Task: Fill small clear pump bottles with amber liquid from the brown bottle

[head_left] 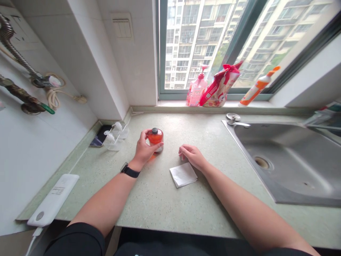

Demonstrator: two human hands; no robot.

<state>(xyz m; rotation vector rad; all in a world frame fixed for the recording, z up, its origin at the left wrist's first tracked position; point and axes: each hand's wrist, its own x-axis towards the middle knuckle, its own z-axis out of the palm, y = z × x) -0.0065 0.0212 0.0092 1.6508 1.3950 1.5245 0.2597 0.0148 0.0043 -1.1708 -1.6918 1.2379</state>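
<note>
My left hand (144,149) grips a small round bottle of orange liquid (155,137) with a dark cap, standing upright on the pale green countertop (165,202). A black watch sits on that wrist. My right hand (191,156) rests on the counter with fingers curled loosely, holding nothing, its heel touching the far edge of a folded white tissue (183,174). The bottle and the tissue lie about a hand's width apart.
A steel sink (290,160) fills the right side. On the window sill stand a pink pump bottle (196,89), a red bag (220,89) and an orange-capped bottle (257,87). At left lie clear plastic holders (115,137), a dark phone (100,136) and a white power bank (53,200).
</note>
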